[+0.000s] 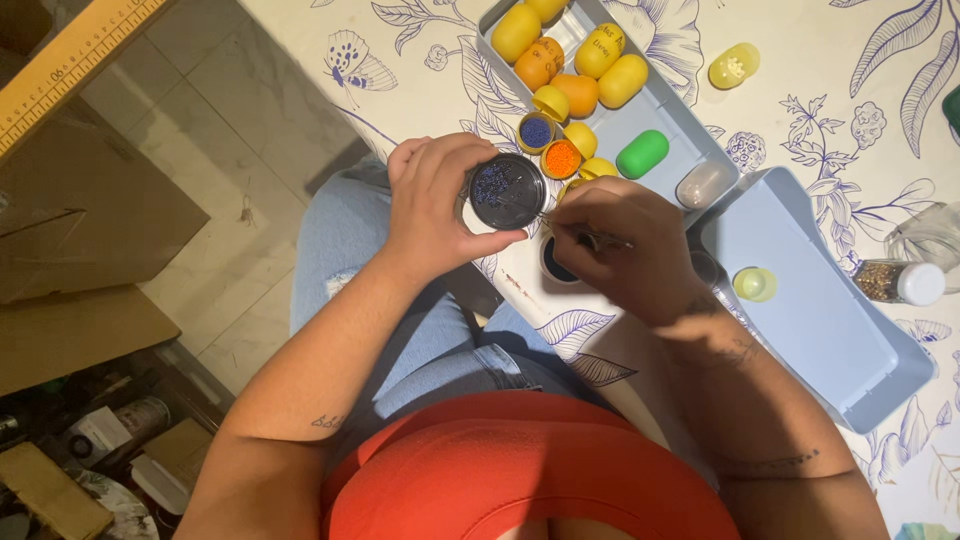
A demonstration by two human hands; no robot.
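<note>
Two hands meet over my lap at the bench edge. Left hand, fingers curled, grips a round black lid of blue beads, mouth upward. Right hand, fingers pressed together, pinches a thin needle, long axis pointing left into the lid. Floral cloth covers the bench; tiled floor lies beside.

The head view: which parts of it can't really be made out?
- Tool in the right hand: thin and blurred; its kind is unclear.
- Beads in the black lid held by the left hand: too small to count.
- Dark cup: mostly covered by the right hand.
- Jar: contents too small to identify.
- Green thing: cut off by the right edge.
</note>
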